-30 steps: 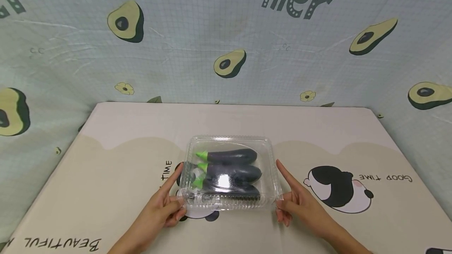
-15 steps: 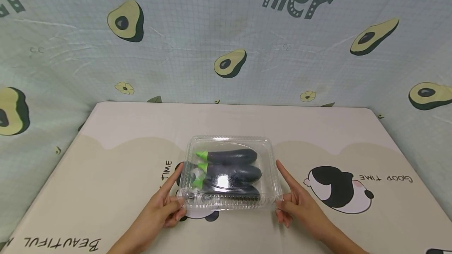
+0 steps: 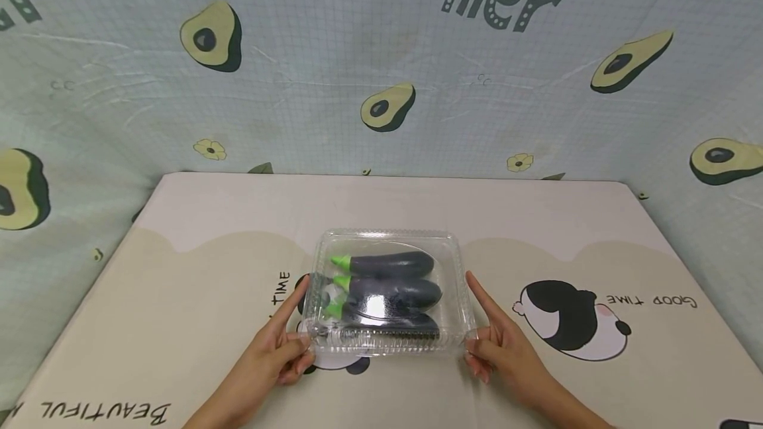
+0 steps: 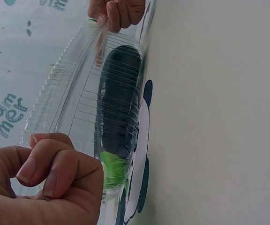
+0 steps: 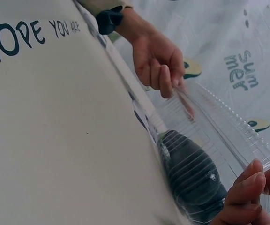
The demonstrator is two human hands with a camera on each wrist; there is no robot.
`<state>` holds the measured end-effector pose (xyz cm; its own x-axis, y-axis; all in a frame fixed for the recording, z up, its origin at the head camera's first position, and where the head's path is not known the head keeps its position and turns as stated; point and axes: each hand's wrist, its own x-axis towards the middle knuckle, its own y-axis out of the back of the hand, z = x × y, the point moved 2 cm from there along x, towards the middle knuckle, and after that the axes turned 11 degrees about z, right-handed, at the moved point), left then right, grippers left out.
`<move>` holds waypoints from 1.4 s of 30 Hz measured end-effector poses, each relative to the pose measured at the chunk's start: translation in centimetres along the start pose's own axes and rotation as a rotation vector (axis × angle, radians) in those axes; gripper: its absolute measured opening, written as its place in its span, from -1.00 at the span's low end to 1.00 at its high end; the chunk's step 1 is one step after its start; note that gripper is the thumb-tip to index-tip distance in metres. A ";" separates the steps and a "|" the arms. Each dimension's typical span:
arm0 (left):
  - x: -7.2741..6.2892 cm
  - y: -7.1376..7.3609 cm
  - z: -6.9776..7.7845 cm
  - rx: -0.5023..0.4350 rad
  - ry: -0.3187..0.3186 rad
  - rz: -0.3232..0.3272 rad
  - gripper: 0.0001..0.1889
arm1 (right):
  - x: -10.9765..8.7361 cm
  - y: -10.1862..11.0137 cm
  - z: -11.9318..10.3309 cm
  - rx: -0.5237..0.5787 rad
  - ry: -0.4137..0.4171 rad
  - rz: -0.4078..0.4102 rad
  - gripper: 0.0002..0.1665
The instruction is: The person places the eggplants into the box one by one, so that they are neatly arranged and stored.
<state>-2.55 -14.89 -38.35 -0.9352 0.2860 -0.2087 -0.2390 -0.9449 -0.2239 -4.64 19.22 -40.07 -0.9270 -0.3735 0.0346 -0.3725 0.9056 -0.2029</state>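
A clear plastic clamshell box (image 3: pixel 456 296) with its lid down lies on the table in the head view. Through the lid I see three dark purple eggplants with green caps: the far eggplant (image 3: pixel 393 263), the middle eggplant (image 3: pixel 411 292) and the near eggplant (image 3: pixel 381 318). My left hand (image 3: pixel 271 353) pinches the box's near left corner, its index finger stretched along the side. At the near right corner my right hand (image 3: pixel 509 353) pinches the rim the same way. Both wrist views show thumb and curled fingers at the box's ridged rim.
The table (image 3: pixel 197 323) wears a pale cover printed with cartoon dogs and lettering. Behind it and at both sides hangs a light curtain (image 3: pixel 310 85) with avocado prints. The table's far edge runs a short way beyond the box.
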 end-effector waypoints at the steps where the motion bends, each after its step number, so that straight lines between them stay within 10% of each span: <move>1: 0.0 0.0 0.0 0.002 0.002 0.002 -0.19 | 0.0 0.0 0.0 0.002 0.004 0.000 0.07; 42: 0.2 0.0 0.0 0.045 -0.050 0.018 -0.25 | -0.2 0.2 -0.3 -0.152 0.024 0.056 -0.10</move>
<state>-2.75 -14.83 -38.42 -0.9510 0.2619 -0.1641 -0.2326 -0.9562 -0.1778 -4.51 19.58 -39.81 -0.9465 -0.3185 0.0512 -0.3211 0.9455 -0.0545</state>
